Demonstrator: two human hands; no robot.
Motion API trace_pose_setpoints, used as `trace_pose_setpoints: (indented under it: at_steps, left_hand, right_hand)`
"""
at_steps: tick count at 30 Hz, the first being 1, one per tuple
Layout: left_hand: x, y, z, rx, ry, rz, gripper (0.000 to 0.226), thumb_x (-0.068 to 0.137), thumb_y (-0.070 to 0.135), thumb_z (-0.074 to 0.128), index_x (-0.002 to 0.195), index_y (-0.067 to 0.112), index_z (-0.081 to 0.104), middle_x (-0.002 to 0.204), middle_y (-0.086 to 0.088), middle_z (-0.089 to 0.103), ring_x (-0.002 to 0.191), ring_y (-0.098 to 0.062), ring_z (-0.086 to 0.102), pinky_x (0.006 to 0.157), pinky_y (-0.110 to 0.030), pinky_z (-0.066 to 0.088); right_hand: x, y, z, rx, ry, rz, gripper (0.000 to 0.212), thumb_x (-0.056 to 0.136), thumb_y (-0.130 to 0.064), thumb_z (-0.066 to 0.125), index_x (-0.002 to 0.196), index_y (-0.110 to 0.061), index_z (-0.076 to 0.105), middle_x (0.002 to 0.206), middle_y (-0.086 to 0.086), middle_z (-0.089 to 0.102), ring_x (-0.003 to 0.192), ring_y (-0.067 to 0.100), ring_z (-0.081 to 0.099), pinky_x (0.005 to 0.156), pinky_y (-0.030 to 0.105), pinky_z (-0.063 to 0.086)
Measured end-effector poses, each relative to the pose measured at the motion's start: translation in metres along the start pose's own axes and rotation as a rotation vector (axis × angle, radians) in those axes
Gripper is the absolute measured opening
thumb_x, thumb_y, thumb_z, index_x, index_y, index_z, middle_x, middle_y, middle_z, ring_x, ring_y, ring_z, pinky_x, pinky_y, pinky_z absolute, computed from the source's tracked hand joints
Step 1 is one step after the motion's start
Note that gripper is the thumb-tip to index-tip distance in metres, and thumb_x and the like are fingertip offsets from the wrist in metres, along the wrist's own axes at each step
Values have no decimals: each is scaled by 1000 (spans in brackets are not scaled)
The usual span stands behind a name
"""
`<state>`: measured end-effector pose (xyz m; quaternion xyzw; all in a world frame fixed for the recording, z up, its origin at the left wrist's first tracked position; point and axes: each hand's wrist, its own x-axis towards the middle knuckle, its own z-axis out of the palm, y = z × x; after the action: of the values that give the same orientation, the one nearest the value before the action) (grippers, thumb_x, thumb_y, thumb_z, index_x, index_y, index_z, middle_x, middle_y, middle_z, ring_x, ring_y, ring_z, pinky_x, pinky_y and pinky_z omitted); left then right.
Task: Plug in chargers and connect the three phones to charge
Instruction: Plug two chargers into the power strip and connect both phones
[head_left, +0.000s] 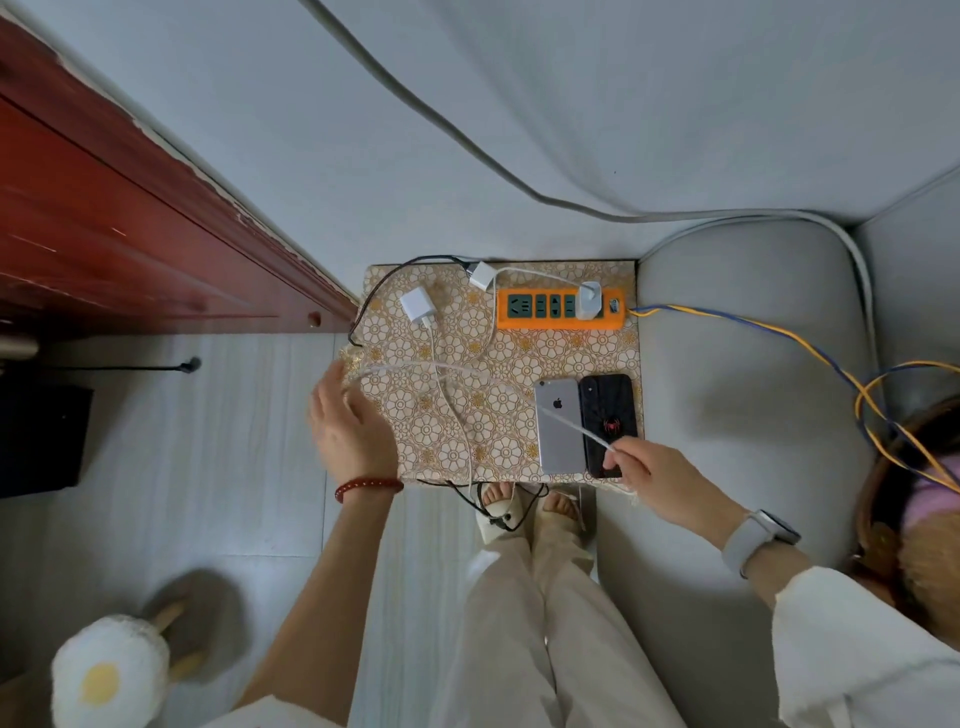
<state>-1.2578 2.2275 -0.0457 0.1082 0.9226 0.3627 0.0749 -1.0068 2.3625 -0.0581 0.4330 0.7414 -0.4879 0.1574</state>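
Note:
An orange power strip (545, 312) lies at the back of a small table with a floral cloth (415, 415). One white charger (589, 300) is plugged into it. Two more white chargers lie loose: one (417, 305) at the left, one (481, 275) at the back edge. A silver phone (560, 426) and a black phone (609, 415) lie side by side, backs up, at the front right. My right hand (641, 467) pinches a white cable (576, 427) stretched across the silver phone. My left hand (348, 421) hovers at the table's left edge, fingers relaxed, beside the cable's loop.
A grey sofa arm (743, 374) stands right of the table, a red wooden door (130, 234) to the left. Blue and yellow wires (779, 338) run from the strip over the sofa. A black cable (498, 506) hangs over my feet. A fluffy slipper (109, 670) lies bottom left.

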Motion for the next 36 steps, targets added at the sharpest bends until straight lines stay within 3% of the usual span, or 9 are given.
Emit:
trace_pose_setpoints:
  at_steps: [4,8,11,13,16,24,26,29,36]
  left_hand:
    - [-26,-1,5,325,-344,516,70,79,16,57,140,15,23,147,-15,31,138,-34,22,112,-57,9]
    - [-58,9,21,349,-636,840,44,84,28,56,125,13,50,109,-12,68,109,-28,61,105,-66,21]
    - [-55,13,19,133,-576,717,16,86,8,52,92,7,67,55,-8,67,51,-22,64,69,-43,57]
    - [-45,17,15,17,-449,411,21,89,3,45,92,6,65,51,-2,61,46,-20,58,48,-28,49]
    - [-18,13,7,-156,-222,-85,25,94,13,37,97,7,61,57,5,58,54,-14,54,56,-27,45]
    - [-49,9,18,257,-686,631,62,83,31,55,138,23,28,134,-6,49,128,-23,40,113,-56,15]
    - [-60,16,26,219,-870,657,44,89,34,48,130,20,44,112,-7,66,110,-20,57,111,-51,26]
    - [-64,16,28,111,-822,708,31,92,30,42,86,7,63,62,-11,64,58,-25,57,61,-33,48]
    - [-14,-13,10,43,-303,-29,26,92,13,40,113,9,54,78,-5,61,74,-27,58,60,-30,42]
  right_hand:
    - [7,-29,-4,-8,-24,-162,24,96,-12,37,81,-13,56,59,-7,43,49,10,36,49,14,35]
    - [8,-61,-6,44,-31,-324,24,95,-13,40,82,-17,59,65,-18,48,52,7,45,51,12,36]
    - [4,-66,-10,100,-62,-339,26,93,-16,45,74,-25,59,55,-17,46,48,0,46,48,10,35]
    - [1,-57,-13,144,-108,-276,28,92,-19,46,69,-33,53,54,-11,45,45,3,40,46,13,31]
    - [-2,-32,-19,169,-89,-136,25,92,-13,45,73,-24,56,58,-4,48,52,9,42,52,20,33]
    - [0,-43,-10,153,-76,-200,25,94,-14,43,77,-21,60,54,-5,44,49,14,34,48,20,28]
    - [1,-55,-7,174,-77,-260,29,93,-17,43,73,-30,58,53,-6,44,50,15,37,49,25,29]
    - [-1,-53,-10,194,-74,-258,25,91,-20,48,73,-26,62,53,-8,46,46,6,36,46,18,30]
    - [-11,4,-28,220,54,-4,23,92,-11,46,77,-18,62,55,1,47,44,5,37,44,10,32]
